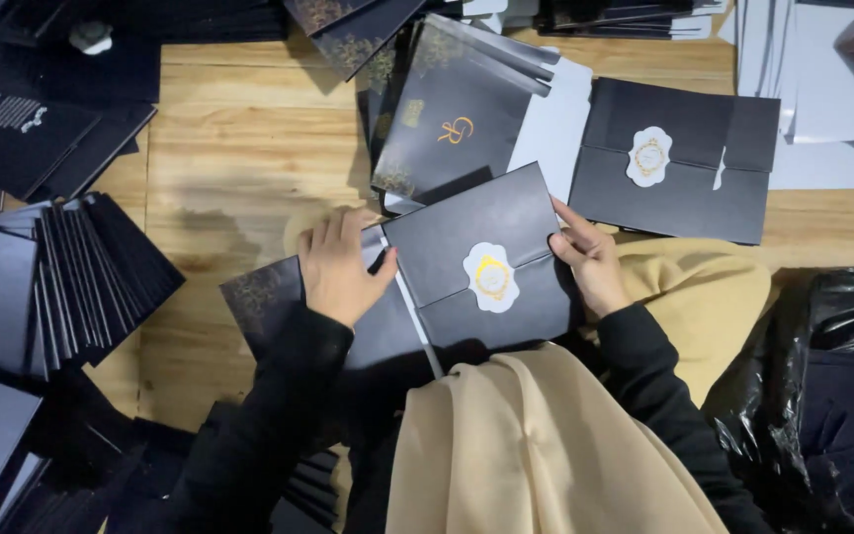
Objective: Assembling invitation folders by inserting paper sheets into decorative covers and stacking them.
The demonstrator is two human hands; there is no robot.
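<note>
Seated at a pale wooden floor (249,148), a person in black sleeves and a beige scarf (536,445) works on a black folded card envelope closed by a white scalloped seal with a gold emblem (491,277). It lies tilted just in front of the person's lap, partly over a flat black card with gold corner ornament (259,297). The right hand (590,262) pinches the envelope's right edge between thumb and fingers, a narrow grip on the card itself. The left hand (340,265) lies flat, fingers spread and holding nothing, pressing down at the envelope's left edge where it meets the flat card.

With its flaps shut and the seal already on, this envelope looks finished, or nearly so. A second sealed black envelope (679,158) lies well apart at the upper right, beside sheets of white paper (822,89). Between the two, a loose heap of unfolded black cards with gold lettering (447,109) appears not yet done (no seals show on them). At the left, a fanned stack of black envelopes (91,267) stands on edge, one with a white seal showing at the frame's border; whether the rest are sealed cannot be told. A black plastic bag (832,386) sits at the lower right. Judged by these piles, much of the batch seems left to fold and seal.
</note>
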